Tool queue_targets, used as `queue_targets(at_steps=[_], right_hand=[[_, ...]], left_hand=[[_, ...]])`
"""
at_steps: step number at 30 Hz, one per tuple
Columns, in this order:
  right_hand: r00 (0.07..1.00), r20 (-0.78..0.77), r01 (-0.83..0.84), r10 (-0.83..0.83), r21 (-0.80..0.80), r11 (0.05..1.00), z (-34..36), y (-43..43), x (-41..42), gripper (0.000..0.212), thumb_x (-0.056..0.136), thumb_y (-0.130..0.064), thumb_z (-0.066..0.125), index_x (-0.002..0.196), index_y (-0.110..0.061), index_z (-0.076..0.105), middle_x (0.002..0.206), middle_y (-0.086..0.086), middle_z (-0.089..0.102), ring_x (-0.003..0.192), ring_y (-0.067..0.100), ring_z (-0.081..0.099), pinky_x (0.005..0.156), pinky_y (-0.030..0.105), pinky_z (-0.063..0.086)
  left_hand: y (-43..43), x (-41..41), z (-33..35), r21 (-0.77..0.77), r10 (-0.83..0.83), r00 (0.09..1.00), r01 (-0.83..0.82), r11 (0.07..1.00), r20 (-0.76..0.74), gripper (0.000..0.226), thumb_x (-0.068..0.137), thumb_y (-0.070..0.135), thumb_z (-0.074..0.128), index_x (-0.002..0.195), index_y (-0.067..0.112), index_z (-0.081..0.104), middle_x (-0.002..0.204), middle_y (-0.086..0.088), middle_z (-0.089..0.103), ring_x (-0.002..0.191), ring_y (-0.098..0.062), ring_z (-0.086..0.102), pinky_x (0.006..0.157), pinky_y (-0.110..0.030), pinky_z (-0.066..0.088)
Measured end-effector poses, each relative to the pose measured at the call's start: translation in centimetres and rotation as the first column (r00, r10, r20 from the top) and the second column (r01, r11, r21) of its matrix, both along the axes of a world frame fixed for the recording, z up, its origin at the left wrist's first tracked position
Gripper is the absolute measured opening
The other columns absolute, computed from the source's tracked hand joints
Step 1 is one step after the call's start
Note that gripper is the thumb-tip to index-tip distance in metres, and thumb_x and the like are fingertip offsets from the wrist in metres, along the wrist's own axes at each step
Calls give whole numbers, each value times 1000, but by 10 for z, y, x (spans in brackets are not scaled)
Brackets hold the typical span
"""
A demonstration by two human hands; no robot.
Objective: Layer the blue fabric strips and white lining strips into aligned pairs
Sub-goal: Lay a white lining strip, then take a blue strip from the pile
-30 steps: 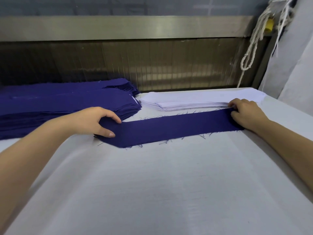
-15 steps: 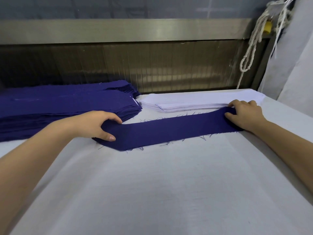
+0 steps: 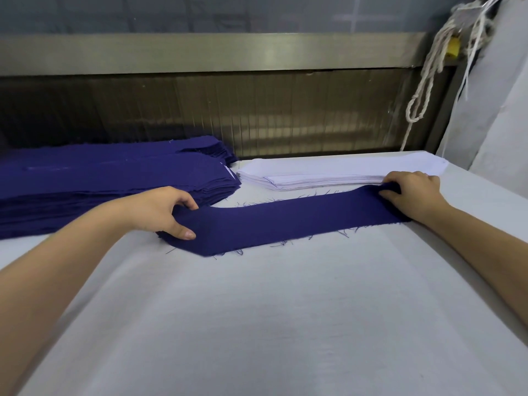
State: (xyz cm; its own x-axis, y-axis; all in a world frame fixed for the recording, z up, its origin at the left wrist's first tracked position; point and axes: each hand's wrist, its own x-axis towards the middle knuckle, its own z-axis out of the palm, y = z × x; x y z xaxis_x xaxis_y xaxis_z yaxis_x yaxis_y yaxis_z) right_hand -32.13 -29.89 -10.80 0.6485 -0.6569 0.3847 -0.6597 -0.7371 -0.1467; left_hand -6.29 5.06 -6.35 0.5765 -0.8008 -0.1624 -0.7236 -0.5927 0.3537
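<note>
One long blue fabric strip [image 3: 285,221] with frayed edges lies across the white table [image 3: 271,324]. My left hand [image 3: 163,211] grips its left end between thumb and curled fingers. My right hand [image 3: 414,192] holds its right end, where the cloth bunches up under the fingers. Behind the strip's left end sits a thick stack of blue strips [image 3: 108,184]. A flat stack of white lining strips [image 3: 328,174] lies just beyond the strip, between my hands.
A metal-framed panel [image 3: 214,110] runs along the table's far edge. A knotted white rope [image 3: 428,81] hangs at the back right beside draped white cloth [image 3: 497,110]. Bare table surface stretches toward me.
Both hands have drawn the single blue strip slightly toward me, and its right end has bunched up under my right fingers.
</note>
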Motion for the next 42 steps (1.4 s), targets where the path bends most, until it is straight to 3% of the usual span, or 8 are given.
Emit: queue_targets(at_steps=[4,10,19,25,31,35,39,42], right_hand=[[1000,15,-17,17,9,1000,0,1,0,18,91,-20,57,106,-11,63,109,10,66,107,35,52,94,41,29],[993,96,-70,71,-18,997,4,5,-2,15,88,-13,59,100,-7,66,101,12,68,98,34,56,92,45,38],[986,153,-73,69,20,997,3,6,-1,18,89,-15,60,105,-6,64,104,15,67,98,35,57,84,42,46],[985,164,-64,56,43,997,2,7,-1,19,89,-16,60,105,-7,64,103,15,67,97,35,57,81,40,46],[986,156,-62,55,43,997,2,7,-1,18,89,-16,60,105,-7,64,102,15,67,95,34,57,80,40,47],[986,158,-61,53,46,997,2,6,-1,19,89,-16,61,104,-7,64,101,15,67,95,35,57,79,39,46],[987,152,-61,52,51,997,2,5,-2,19,88,-16,61,104,-7,64,102,15,67,95,35,57,80,40,47],[987,153,-66,58,45,997,2,5,-2,18,88,-14,61,104,-6,64,102,16,67,95,35,57,79,39,46]], left_hand=[[0,-3,2,-7,-20,1000,20,1000,-16,40,73,22,80,107,23,59,108,8,59,95,-12,58,84,-29,49],[0,-8,0,-51,-41,990,34,998,-133,20,77,11,76,91,19,64,96,-3,68,89,-25,65,78,-51,54],[-4,-9,2,-229,41,980,-86,970,-193,17,83,6,67,89,20,59,93,7,66,81,-12,64,57,-20,47],[3,-5,2,-344,65,942,-184,921,-330,18,85,4,64,88,21,58,93,6,66,79,-9,66,58,-18,47],[8,-4,0,-422,-25,761,-332,844,-648,28,84,-8,59,98,16,61,87,8,72,77,-16,71,53,-31,56],[4,-5,-4,-481,41,788,-415,772,-614,38,81,-7,63,99,26,63,90,7,71,79,-14,70,53,-24,55],[-1,-5,-11,-604,82,896,-360,711,-437,39,77,-6,69,96,28,62,106,13,58,98,-1,55,72,-16,46],[-5,-6,-15,-693,106,955,-274,667,-276,43,72,-6,73,95,27,59,101,11,60,104,-6,52,86,-16,33]])
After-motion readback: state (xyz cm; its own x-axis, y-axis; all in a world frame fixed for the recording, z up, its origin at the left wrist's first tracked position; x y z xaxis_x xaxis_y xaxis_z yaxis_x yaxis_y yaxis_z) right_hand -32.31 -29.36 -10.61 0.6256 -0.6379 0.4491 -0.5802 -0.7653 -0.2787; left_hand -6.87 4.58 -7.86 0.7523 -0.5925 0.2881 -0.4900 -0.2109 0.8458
